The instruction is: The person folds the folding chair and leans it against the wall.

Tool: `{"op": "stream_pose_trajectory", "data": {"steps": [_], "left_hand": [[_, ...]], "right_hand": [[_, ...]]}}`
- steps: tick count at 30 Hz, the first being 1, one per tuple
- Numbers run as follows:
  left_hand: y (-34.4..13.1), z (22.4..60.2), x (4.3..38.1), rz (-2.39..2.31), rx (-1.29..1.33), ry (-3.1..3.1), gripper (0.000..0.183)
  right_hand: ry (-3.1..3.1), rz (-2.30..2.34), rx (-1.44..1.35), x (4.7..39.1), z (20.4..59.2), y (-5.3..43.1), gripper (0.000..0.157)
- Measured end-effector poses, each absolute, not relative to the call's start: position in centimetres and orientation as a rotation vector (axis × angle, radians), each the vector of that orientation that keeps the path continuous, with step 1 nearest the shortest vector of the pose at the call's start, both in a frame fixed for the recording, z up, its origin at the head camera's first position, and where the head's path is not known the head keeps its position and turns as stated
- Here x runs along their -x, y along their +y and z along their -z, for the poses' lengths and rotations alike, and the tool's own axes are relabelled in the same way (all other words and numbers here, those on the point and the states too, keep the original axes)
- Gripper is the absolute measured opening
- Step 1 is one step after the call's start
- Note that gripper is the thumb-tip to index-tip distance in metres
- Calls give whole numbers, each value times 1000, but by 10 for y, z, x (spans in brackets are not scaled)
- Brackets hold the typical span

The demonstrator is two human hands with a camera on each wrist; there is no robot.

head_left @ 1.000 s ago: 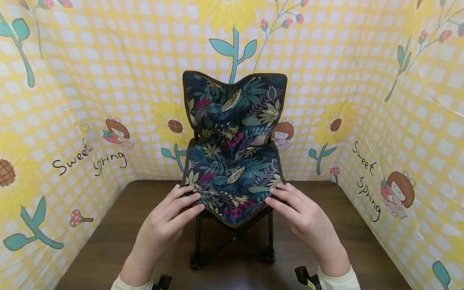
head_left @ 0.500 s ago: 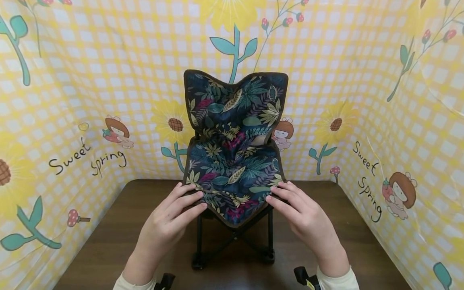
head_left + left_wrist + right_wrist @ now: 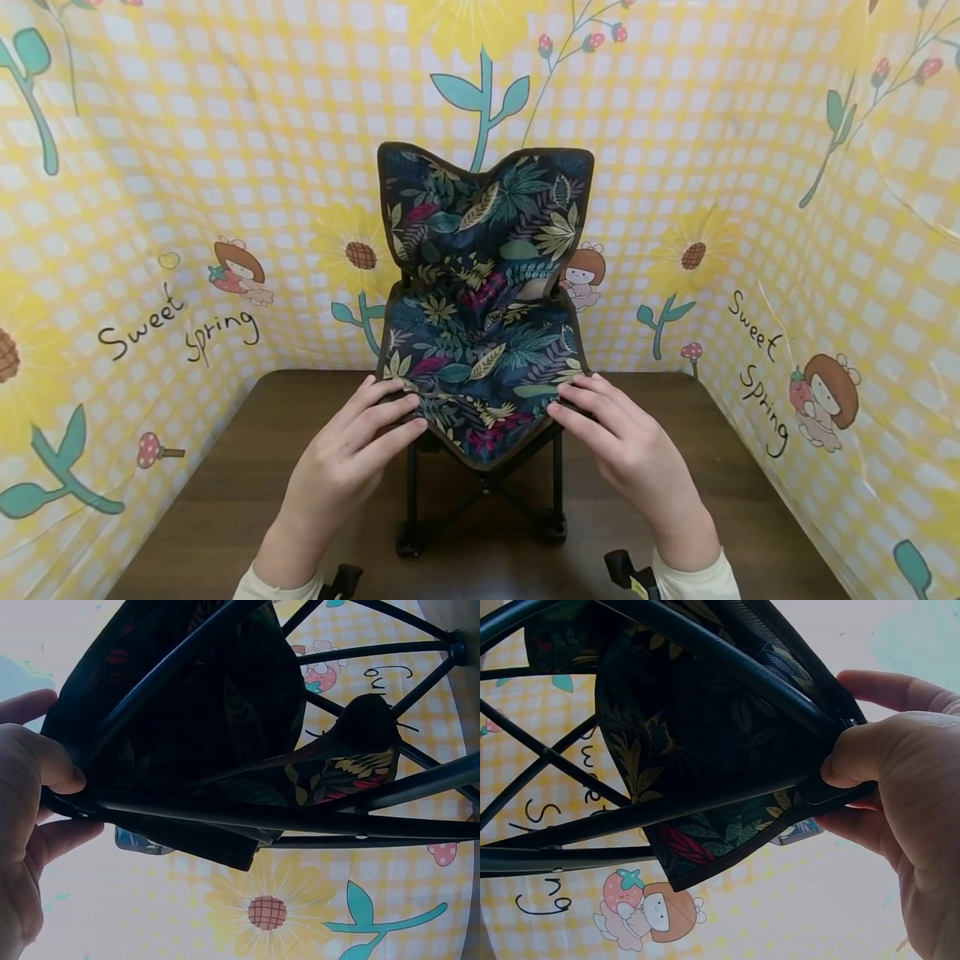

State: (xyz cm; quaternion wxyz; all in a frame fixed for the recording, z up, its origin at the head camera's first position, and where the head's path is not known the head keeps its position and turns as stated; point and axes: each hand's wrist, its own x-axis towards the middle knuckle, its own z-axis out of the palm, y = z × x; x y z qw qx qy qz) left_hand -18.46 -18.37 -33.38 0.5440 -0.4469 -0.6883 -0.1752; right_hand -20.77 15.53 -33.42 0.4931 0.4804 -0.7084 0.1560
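A small folding chair [image 3: 483, 350] stands unfolded, its dark cloth printed with leaves and its black legs crossed below. My left hand [image 3: 345, 454] grips the front left corner of the seat, fingers spread over the top. At the front right corner my right hand [image 3: 637, 450] has a matching grip. Seen from beneath in the left wrist view, the left thumb [image 3: 64, 769] presses near the end of a black tube [image 3: 225, 814]. The right wrist view shows the right thumb [image 3: 855, 750] under the seat corner, where two tubes [image 3: 705, 801] meet.
The chair stands on a dark brown wooden table [image 3: 225, 492] with rounded back corners. A yellow checked cloth [image 3: 300, 125] with flowers and cartoon figures hangs behind and on both sides. A black strap device [image 3: 633, 575] shows at the right wrist.
The head view has shifted slightly. Both hands keep the same hold on the seat corners, and the chair stands as before.
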Motion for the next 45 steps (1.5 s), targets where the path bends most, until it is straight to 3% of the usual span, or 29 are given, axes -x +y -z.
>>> {"op": "stream_pose_trajectory", "data": {"steps": [45], "left_hand": [[-175, 324, 190, 407, 1098, -1672, 29]], "right_hand": [[-1697, -421, -1144, 211, 325, 148, 31]]}}
